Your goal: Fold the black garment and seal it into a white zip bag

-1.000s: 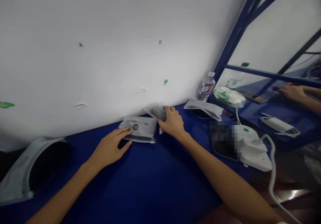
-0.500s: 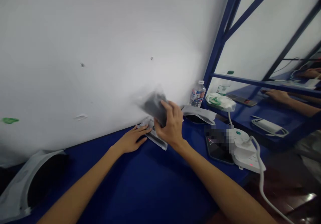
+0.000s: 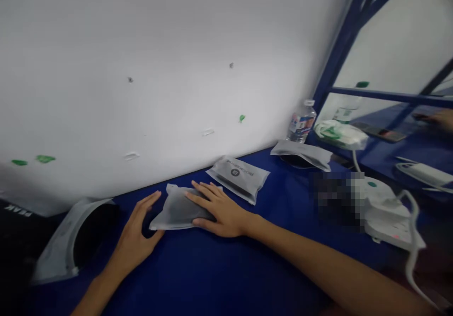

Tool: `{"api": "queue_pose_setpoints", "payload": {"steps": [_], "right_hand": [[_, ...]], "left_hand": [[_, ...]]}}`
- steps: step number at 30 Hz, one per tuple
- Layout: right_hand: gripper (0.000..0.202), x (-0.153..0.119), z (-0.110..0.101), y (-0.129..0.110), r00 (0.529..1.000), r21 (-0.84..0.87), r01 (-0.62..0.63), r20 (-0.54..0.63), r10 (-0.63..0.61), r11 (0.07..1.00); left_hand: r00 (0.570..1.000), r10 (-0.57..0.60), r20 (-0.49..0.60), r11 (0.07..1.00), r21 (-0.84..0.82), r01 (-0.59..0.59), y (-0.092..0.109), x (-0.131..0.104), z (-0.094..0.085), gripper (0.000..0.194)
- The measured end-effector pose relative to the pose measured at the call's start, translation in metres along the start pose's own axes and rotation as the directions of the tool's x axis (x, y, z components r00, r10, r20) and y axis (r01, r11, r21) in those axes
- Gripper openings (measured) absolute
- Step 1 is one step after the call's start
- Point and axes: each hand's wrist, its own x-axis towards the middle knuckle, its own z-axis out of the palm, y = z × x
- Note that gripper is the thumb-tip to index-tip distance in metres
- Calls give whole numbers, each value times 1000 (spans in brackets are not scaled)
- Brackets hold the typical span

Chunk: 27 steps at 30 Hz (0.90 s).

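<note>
A frosted zip pouch [image 3: 177, 211] with something dark inside lies on the blue tabletop [image 3: 198, 278], close to the wall. My right hand [image 3: 221, 212] rests flat on its right part, fingers spread. Just left of the pouch is my left hand [image 3: 136, 233], thumb and fingers apart, holding nothing. Behind my right hand, against the wall, lies a second frosted pouch [image 3: 244, 172] with a round logo and lettering. What is inside the pouches cannot be made out.
At left stands a frosted pouch gaping open [image 3: 60, 252], beside a black bag [image 3: 14, 233]. To the right are another pouch [image 3: 304, 152], a water bottle [image 3: 302, 121], a tissue pack [image 3: 341, 134] and a white power strip [image 3: 392, 226] with a cable. A blue frame [image 3: 382, 96] divides off the neighbouring desk.
The dark-filled pouch, held up in my right hand before, now lies on the table under that hand. My left hand has left the logo pouch and moved left. The view has shifted.
</note>
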Motion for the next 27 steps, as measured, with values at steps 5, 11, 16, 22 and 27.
{"api": "queue_pose_setpoints", "payload": {"steps": [5, 11, 16, 22, 27], "right_hand": [[79, -1, 7, -4, 986, -18, -74, -151, 70, 997], [54, -4, 11, -3, 969, 1, -36, -244, 35, 999], [41, -4, 12, -2, 950, -18, 129, -285, -129, 991], [23, -4, 11, -4, 935, -83, 230, -259, -243, 970], [24, -2, 11, -4, 908, -163, 244, -306, -284, 956]], "left_hand": [[976, 212, -57, 975, 77, -207, 3, -11, -3, 27], [946, 282, -157, 959, 56, -277, 14, -14, 0, 17], [939, 331, -93, 944, 51, -327, 25, -15, -2, 13], [957, 284, -52, 955, -71, -287, 18, -19, -2, 10], [977, 195, -84, 972, -120, -204, 16, -20, 0, 8]]}}
